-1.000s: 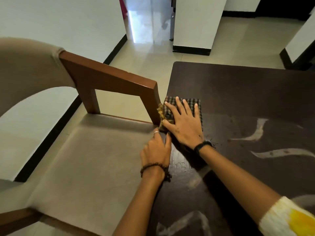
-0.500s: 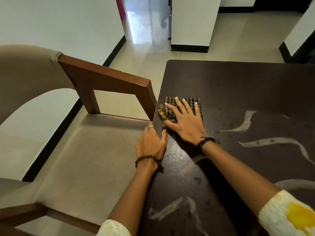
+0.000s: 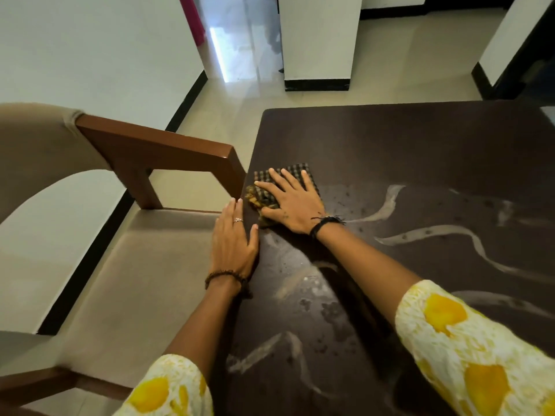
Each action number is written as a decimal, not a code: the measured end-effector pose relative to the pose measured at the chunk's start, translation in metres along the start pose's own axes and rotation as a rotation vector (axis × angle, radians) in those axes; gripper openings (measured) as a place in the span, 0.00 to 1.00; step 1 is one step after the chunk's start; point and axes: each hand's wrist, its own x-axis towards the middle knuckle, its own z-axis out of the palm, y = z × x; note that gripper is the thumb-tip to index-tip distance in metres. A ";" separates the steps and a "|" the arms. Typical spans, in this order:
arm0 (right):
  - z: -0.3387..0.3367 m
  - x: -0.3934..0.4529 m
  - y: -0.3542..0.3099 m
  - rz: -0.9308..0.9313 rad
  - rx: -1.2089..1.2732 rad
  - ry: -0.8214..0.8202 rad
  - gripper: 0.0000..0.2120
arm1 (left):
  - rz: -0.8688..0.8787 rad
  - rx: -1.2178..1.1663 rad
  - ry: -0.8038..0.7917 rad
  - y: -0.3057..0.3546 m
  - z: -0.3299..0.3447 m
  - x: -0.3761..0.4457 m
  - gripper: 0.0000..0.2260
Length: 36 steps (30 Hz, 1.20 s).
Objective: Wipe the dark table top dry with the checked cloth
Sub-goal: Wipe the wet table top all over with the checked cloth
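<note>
The dark table top [image 3: 405,151] fills the right of the head view, with pale wet streaks and droplets on its near and right parts. A folded checked cloth [image 3: 295,172] lies at the table's left edge. My right hand [image 3: 289,201] presses flat on the cloth with straight, spread fingers and covers most of it. My left hand [image 3: 234,241] lies flat along the table's left edge beside the cloth, thumb on the table top, holding nothing.
A wooden armchair with a beige seat [image 3: 126,265] stands tight against the table's left side, its brown armrest [image 3: 156,145] ending next to the cloth. Tiled floor, a white pillar [image 3: 318,40] and white walls lie beyond the table.
My view has drawn back and up, so more of the near table shows. The right hand and cloth stay at the left edge; the left hand has stretched out flatter along that edge.
</note>
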 end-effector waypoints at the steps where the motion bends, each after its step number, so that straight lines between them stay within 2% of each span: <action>1: -0.006 -0.010 0.015 0.028 0.005 0.006 0.28 | 0.044 0.010 -0.029 -0.001 0.000 0.000 0.25; 4: -0.027 -0.044 0.072 0.176 0.004 0.039 0.28 | 0.118 0.010 -0.100 0.002 0.004 0.001 0.24; 7: -0.043 -0.071 0.117 0.346 0.013 0.057 0.28 | 0.118 0.008 -0.081 0.002 0.007 0.002 0.24; 11: -0.037 -0.070 0.105 0.481 -0.012 0.100 0.28 | 0.113 -0.005 -0.061 0.000 0.009 0.004 0.23; 15: -0.017 -0.049 0.045 0.353 -0.011 0.094 0.29 | 0.125 -0.059 -0.056 0.001 0.007 0.005 0.25; 18: -0.005 -0.040 0.001 0.223 -0.009 0.077 0.29 | 0.142 -0.096 0.019 0.003 0.002 0.003 0.26; 22: -0.002 -0.052 -0.001 0.076 0.020 0.059 0.29 | 0.115 -0.021 0.060 0.006 -0.002 0.002 0.24; 24: -0.007 -0.065 0.019 0.048 0.035 0.054 0.29 | 0.114 0.041 0.036 0.015 0.000 -0.003 0.25; 26: -0.017 -0.081 0.050 0.099 0.046 0.074 0.29 | 0.094 0.027 0.027 0.039 0.007 -0.013 0.25; 32: -0.061 -0.154 0.167 0.368 0.038 0.107 0.29 | 0.135 -0.037 -0.107 0.143 0.054 -0.060 0.24; 36: -0.081 -0.201 0.222 0.621 0.071 0.145 0.28 | 0.122 0.081 -0.127 0.163 0.068 -0.071 0.24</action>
